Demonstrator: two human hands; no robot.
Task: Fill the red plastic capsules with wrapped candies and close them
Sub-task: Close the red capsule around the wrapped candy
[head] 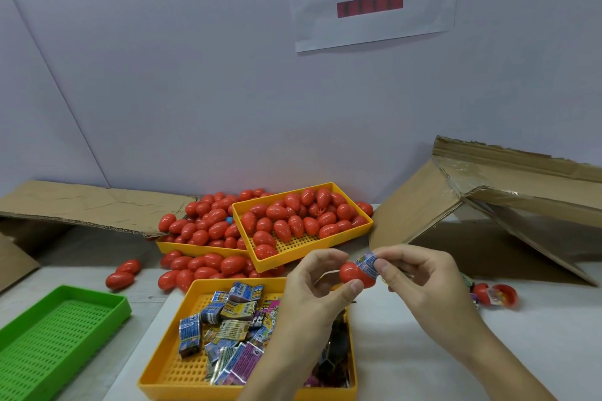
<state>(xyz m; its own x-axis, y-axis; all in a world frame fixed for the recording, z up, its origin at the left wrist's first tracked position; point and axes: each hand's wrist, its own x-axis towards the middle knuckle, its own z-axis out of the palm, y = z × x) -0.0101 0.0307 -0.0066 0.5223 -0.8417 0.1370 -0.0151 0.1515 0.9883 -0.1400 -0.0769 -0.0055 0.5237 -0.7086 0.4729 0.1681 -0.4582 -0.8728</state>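
My left hand holds a red capsule half between thumb and fingers above the table. My right hand pinches a blue wrapped candy that sticks partly out of that capsule half. Below my hands an orange tray holds several wrapped candies. Another orange tray behind holds many closed red capsules. More red capsules lie piled on a third orange tray at the back left and spill onto the table.
An empty green perforated tray sits at the front left. Two loose capsules lie near it. An open red capsule with candy lies at the right. Flattened cardboard lies at the back left, a cardboard box flap at the right.
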